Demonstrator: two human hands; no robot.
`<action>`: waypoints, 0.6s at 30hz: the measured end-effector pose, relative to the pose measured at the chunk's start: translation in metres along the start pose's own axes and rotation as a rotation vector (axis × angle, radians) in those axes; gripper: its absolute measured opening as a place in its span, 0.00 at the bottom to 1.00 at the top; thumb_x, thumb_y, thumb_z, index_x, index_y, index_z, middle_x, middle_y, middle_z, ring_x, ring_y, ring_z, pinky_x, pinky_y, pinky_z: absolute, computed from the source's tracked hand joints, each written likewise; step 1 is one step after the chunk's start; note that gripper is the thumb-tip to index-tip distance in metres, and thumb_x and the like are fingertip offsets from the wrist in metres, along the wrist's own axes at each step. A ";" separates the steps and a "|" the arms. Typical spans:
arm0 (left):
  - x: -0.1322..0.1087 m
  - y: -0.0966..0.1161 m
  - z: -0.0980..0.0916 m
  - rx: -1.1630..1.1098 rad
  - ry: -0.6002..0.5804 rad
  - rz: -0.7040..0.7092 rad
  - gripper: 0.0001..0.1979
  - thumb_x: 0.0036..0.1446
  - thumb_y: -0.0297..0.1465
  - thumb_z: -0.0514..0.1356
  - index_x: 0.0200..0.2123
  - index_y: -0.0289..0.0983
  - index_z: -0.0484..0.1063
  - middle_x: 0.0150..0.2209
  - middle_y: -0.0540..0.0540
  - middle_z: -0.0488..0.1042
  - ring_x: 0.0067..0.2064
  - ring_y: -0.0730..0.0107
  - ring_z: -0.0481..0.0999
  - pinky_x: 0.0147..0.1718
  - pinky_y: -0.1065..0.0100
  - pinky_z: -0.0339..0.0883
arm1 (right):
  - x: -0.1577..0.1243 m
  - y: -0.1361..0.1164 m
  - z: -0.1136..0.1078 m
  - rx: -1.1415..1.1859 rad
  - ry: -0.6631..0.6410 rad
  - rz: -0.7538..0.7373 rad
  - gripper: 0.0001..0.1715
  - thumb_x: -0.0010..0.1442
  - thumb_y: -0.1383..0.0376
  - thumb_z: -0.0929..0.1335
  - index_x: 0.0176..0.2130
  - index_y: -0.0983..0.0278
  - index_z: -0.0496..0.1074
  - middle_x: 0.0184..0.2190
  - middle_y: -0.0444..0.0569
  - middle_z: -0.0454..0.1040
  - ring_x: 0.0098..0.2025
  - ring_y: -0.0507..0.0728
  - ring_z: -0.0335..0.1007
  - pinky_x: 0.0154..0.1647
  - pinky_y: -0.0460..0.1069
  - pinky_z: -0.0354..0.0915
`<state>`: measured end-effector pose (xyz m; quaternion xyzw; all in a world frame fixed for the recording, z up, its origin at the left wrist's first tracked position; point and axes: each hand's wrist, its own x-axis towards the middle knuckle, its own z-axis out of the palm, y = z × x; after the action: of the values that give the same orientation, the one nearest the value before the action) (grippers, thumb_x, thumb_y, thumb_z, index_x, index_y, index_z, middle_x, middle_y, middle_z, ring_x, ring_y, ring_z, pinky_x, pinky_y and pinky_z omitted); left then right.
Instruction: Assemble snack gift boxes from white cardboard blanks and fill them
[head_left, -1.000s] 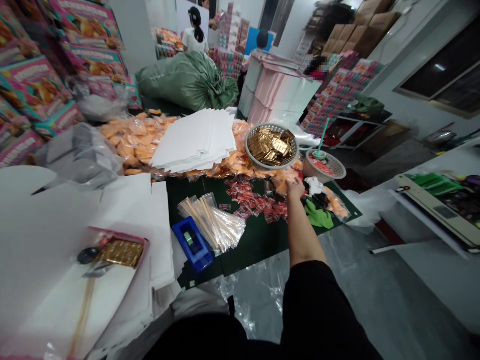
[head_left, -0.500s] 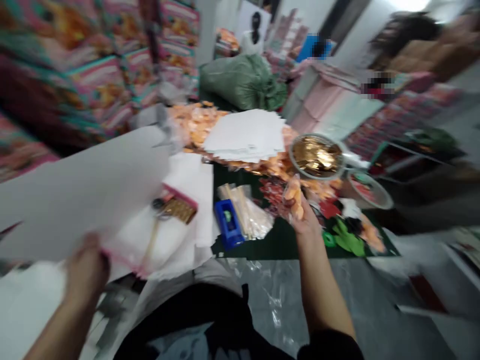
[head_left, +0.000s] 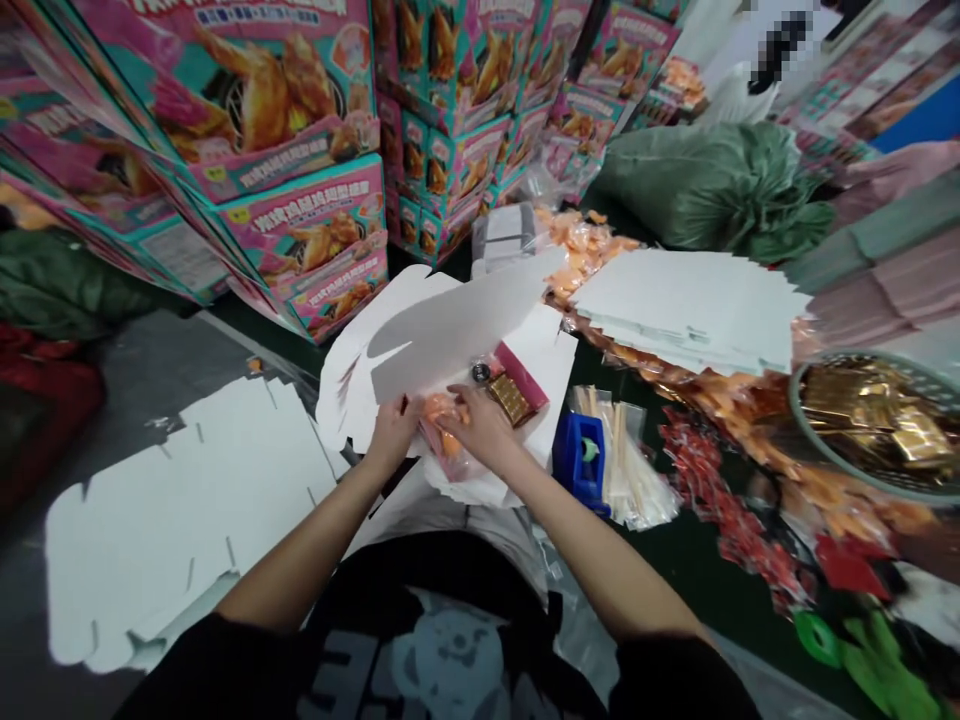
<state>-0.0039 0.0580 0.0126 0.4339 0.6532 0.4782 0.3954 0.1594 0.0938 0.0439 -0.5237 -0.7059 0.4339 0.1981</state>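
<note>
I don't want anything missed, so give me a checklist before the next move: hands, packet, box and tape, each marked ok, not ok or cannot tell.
1. Both hands at the box: ok; the left hand and right hand are at the box.
2. Right hand on the orange packet: ok, its fingers are over it.
3. Orange packet sealed: cannot tell; hands and blur hide it.
4. Box open: ok; the white flap stands raised.
5. Gold pack inside the box: ok, by the pink wall.
6. Tape dispenser away from the hands: ok.
</note>
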 end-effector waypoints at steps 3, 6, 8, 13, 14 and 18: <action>0.000 0.000 0.001 -0.101 0.004 -0.073 0.31 0.55 0.59 0.52 0.23 0.37 0.71 0.24 0.44 0.74 0.30 0.61 0.73 0.35 0.62 0.69 | -0.010 0.005 -0.010 -0.033 -0.066 -0.121 0.40 0.55 0.63 0.72 0.63 0.62 0.61 0.56 0.59 0.71 0.58 0.64 0.68 0.59 0.62 0.64; 0.001 -0.002 0.003 -0.118 0.036 -0.104 0.34 0.53 0.63 0.52 0.24 0.36 0.72 0.24 0.43 0.75 0.31 0.60 0.74 0.34 0.62 0.70 | -0.022 0.009 -0.026 -0.018 -0.083 -0.172 0.42 0.54 0.68 0.72 0.64 0.57 0.58 0.61 0.57 0.64 0.60 0.64 0.66 0.59 0.62 0.65; 0.001 -0.003 0.004 -0.087 0.038 -0.106 0.35 0.51 0.64 0.51 0.23 0.36 0.72 0.24 0.43 0.75 0.31 0.58 0.74 0.34 0.61 0.70 | -0.026 0.010 -0.028 -0.017 -0.083 -0.150 0.35 0.55 0.71 0.70 0.60 0.56 0.65 0.56 0.55 0.68 0.53 0.62 0.71 0.53 0.61 0.69; -0.002 -0.004 -0.001 -0.014 0.116 -0.055 0.35 0.53 0.62 0.52 0.30 0.35 0.76 0.34 0.39 0.80 0.43 0.51 0.78 0.46 0.57 0.71 | -0.025 -0.001 -0.020 -0.112 -0.145 -0.206 0.19 0.54 0.76 0.70 0.44 0.59 0.74 0.43 0.51 0.75 0.44 0.59 0.74 0.48 0.57 0.70; -0.003 -0.005 -0.005 -0.008 0.138 -0.042 0.35 0.53 0.62 0.52 0.33 0.34 0.76 0.38 0.38 0.81 0.46 0.51 0.77 0.50 0.56 0.69 | -0.024 -0.004 -0.024 -0.121 -0.152 -0.246 0.18 0.54 0.75 0.71 0.44 0.59 0.74 0.43 0.51 0.75 0.45 0.59 0.74 0.49 0.56 0.70; -0.006 -0.012 -0.029 0.024 0.176 -0.133 0.36 0.51 0.63 0.53 0.32 0.35 0.77 0.31 0.41 0.80 0.39 0.52 0.79 0.42 0.59 0.73 | -0.007 0.001 -0.076 -0.052 0.100 -0.291 0.06 0.60 0.66 0.70 0.39 0.60 0.76 0.38 0.48 0.78 0.40 0.57 0.75 0.44 0.52 0.70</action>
<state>-0.0314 0.0421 0.0084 0.3507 0.7184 0.4794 0.3621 0.2182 0.1178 0.0857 -0.4416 -0.7746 0.3556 0.2801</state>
